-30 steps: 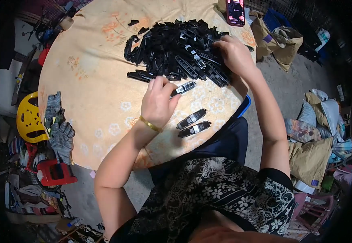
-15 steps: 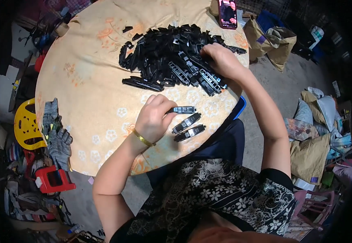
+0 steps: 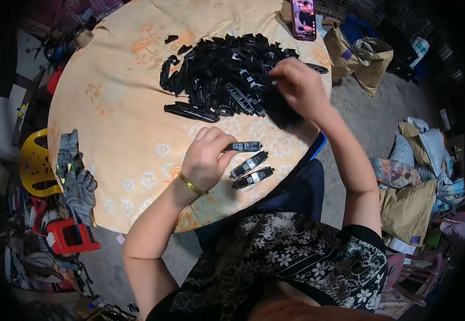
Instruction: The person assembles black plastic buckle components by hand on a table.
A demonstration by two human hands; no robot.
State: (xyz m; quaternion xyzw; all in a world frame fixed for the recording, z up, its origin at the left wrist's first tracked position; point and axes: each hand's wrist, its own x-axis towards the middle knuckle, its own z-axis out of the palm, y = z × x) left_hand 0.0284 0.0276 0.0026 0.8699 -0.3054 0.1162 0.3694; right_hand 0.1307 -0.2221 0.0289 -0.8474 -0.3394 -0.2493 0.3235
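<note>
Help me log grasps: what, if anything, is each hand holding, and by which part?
Left hand: a slim black part, by its left end. Right hand: cannot be told.

head-worn fisheye, looking down, near table (image 3: 115, 142)

Lettering: none legible | phone (image 3: 304, 21): small white screen marks, too fine to read | brown bag (image 3: 407, 210): purple patch (image 3: 415, 239), unreadable

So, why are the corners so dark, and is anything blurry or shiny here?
Head view: corners fade to black, likely from the wide fisheye lens; head view, again: small glints dot the black pile, whose darkest pieces merge together; also in the head view: the right hand looks slightly soft, and the phone has a lit screen.
</note>
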